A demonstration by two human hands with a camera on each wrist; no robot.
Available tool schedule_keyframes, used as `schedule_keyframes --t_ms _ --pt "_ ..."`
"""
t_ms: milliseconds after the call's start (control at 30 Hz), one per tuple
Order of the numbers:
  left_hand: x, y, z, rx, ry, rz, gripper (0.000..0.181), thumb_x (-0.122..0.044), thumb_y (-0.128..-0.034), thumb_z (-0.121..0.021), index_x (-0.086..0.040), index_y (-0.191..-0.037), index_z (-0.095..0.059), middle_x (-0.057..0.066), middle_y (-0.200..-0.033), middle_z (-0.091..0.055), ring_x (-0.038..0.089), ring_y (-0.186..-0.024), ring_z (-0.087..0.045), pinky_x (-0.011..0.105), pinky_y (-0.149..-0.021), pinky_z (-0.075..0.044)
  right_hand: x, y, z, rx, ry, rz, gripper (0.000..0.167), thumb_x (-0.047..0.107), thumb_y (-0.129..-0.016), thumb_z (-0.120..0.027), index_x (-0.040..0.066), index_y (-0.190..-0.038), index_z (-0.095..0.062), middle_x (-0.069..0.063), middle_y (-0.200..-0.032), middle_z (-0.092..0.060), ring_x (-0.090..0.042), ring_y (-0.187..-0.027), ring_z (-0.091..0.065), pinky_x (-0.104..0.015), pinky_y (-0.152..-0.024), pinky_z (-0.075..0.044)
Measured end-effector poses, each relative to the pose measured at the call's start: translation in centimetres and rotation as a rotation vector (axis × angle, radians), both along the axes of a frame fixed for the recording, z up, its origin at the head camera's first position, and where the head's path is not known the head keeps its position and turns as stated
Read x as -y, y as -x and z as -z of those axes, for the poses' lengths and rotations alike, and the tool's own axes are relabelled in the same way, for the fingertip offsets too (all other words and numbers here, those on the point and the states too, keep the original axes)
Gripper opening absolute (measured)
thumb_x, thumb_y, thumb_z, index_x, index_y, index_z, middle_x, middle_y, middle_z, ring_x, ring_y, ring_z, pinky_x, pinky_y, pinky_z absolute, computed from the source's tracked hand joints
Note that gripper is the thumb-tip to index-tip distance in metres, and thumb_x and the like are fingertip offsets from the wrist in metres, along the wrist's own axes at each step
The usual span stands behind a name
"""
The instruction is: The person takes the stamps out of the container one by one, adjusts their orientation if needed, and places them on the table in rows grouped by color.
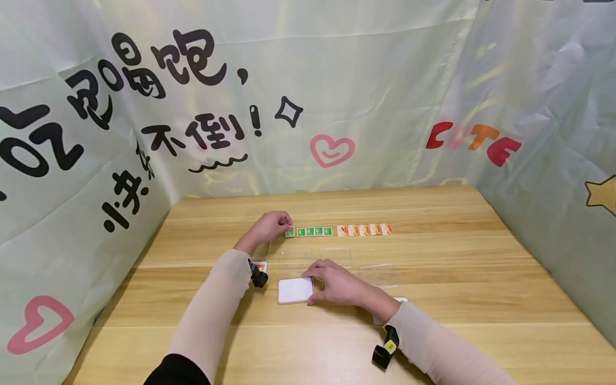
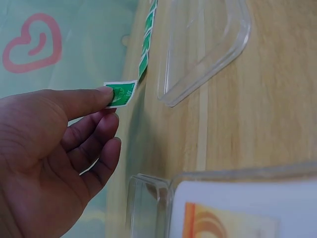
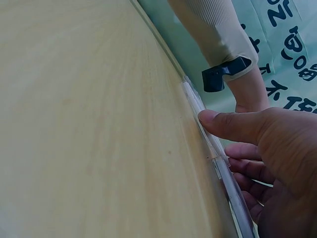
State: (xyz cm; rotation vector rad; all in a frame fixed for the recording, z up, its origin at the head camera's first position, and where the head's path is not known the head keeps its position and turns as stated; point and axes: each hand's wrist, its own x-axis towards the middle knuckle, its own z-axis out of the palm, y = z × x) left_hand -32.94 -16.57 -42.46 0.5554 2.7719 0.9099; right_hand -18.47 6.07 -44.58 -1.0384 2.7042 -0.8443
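My left hand [image 1: 269, 227] pinches a small green stamp-like sticker [image 2: 121, 94] with a white border between thumb and fingers. It is at the left end of a row of several green stickers [image 1: 315, 231]. Farther right, several orange-and-white stickers [image 1: 364, 230] lie in line with them. My right hand [image 1: 339, 284] grips the right end of a shallow clear case [image 1: 295, 291] with a white surface, its thumb on the near edge and fingers on the far edge. Beside my left wrist, a case with an orange sticker [image 2: 225, 220] on white is partly hidden by the arm.
Clear plastic lids or trays [image 1: 380, 275] lie between the sticker row and my right hand. Another white-topped case [image 1: 400, 299] is mostly covered by my right wrist. Printed fabric [image 1: 385, 80] walls the wooden table [image 1: 457, 321] at the back and both sides.
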Motion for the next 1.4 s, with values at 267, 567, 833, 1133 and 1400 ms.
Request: schedule_keyframes --t_ms 267,567,833,1133,1400 --pt "-0.2 0.5 0.3 0.017 -0.021 0.018 0.005 -0.013 -0.097 -0.062 -0.009 -0.097 -0.065 0.005 -0.091 -0.065 0.017 -0.078 -0.054 0.029 -0.067 -0.044 0.0 0.1 0.1 -0.002 -0.002 -0.006 0.053 0.035 -0.078 -0.083 0.012 -0.124 -0.066 0.0 -0.122 -0.059 -0.019 -0.114 -0.051 -0.039 -0.097 -0.043" --pt "0.0 0.8 0.6 0.039 -0.043 0.038 0.006 -0.012 -0.0977 -0.061 -0.008 -0.1 -0.065 0.005 -0.093 -0.065 0.017 -0.082 -0.056 0.03 -0.073 -0.047 -0.1 0.2 0.2 -0.009 0.005 -0.011 0.053 0.036 -0.078 -0.083 0.012 -0.123 -0.067 0.0 -0.122 -0.059 -0.019 -0.113 -0.051 -0.038 -0.097 -0.043" --pt "0.0 0.8 0.9 0.045 -0.041 0.007 0.007 -0.013 -0.0983 -0.06 -0.009 -0.099 -0.065 0.004 -0.089 -0.062 0.017 -0.078 -0.053 0.029 -0.069 -0.045 -0.1 0.2 0.3 -0.015 0.009 -0.012 0.054 0.035 -0.078 -0.083 0.012 -0.123 -0.067 -0.001 -0.122 -0.059 -0.019 -0.113 -0.052 -0.039 -0.097 -0.043" --pt "-0.1 1.1 1.3 0.013 -0.022 0.029 0.004 -0.011 -0.0966 -0.063 -0.008 -0.097 -0.065 0.003 -0.085 -0.06 0.017 -0.077 -0.052 0.03 -0.071 -0.044 -0.1 0.2 0.3 -0.016 0.001 -0.008 0.054 0.036 -0.078 -0.083 0.013 -0.124 -0.066 0.0 -0.122 -0.059 -0.019 -0.114 -0.051 -0.039 -0.098 -0.043" --pt "-0.4 1.0 1.5 0.003 -0.015 0.027 0.004 -0.011 -0.0966 -0.063 -0.008 -0.096 -0.065 0.003 -0.084 -0.061 0.016 -0.077 -0.053 0.03 -0.071 -0.045 -0.2 0.1 0.2 -0.022 0.001 -0.013 0.053 0.036 -0.078 -0.083 0.013 -0.123 -0.067 -0.001 -0.122 -0.059 -0.019 -0.114 -0.051 -0.039 -0.097 -0.043"
